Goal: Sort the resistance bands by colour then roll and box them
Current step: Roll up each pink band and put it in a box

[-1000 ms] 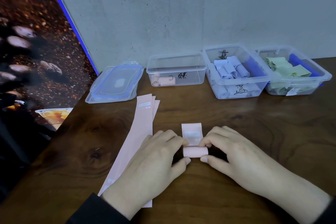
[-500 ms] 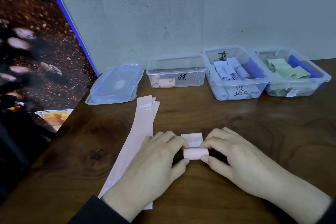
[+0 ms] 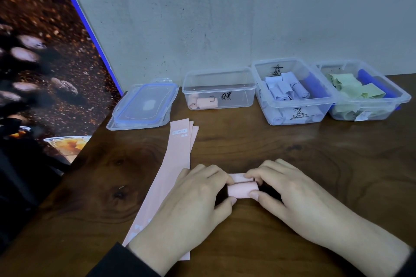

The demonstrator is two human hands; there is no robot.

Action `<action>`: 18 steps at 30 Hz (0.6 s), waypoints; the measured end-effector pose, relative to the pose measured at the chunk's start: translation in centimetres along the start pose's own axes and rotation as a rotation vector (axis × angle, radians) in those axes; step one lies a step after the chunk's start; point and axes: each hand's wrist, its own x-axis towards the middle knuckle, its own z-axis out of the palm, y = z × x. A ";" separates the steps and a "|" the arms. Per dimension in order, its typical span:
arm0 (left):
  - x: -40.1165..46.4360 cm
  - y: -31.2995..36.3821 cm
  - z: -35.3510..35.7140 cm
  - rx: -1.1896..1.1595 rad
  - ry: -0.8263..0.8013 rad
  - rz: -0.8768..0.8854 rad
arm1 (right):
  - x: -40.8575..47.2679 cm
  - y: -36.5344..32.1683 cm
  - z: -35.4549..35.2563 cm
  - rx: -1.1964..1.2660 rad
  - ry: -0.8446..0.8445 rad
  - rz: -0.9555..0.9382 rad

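Gripping the pink roll (image 3: 242, 190) from both ends, the two hands were close together on the wooden table (image 3: 292, 164), near the front edge. The left hand (image 3: 191, 200) had its fingers curled over the left end of the roll and its thumb under it. The right hand (image 3: 290, 193) did the same on the right end, with the thumb tip touching the near side of the roll. A short flat tail of the same band lay just behind the roll, partly under the fingertips. A dark sleeve (image 3: 117, 263) covered the left wrist.

Just left of the hands lay the flat pink bands (image 3: 177, 157), stacked one on another and stretching away from the person; the left wrist covered part of them.

Farther back, along the grey wall (image 3: 225, 18), stood three clear boxes in a row. The pink box (image 3: 219, 90) was on the left and held two pink rolls at its left end. The middle box (image 3: 292, 92) held pale blue rolls and one darker blue piece. The right box (image 3: 364, 90) held green bands, loosely rolled, and a blue piece. Black handwriting was on the boxes, but I could not read it. Left of the boxes lay the stacked lids (image 3: 144, 108), the top one with a blue rim. A large picture panel (image 3: 40, 63) leaned at the far left.
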 end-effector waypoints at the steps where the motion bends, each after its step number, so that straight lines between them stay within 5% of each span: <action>1: 0.0 0.0 0.0 -0.002 0.006 0.000 | 0.0 0.0 0.0 0.001 0.003 0.004; 18: 0.6 0.1 0.6 0.055 0.086 -0.015 | 1.3 -0.1 0.8 0.027 0.169 0.053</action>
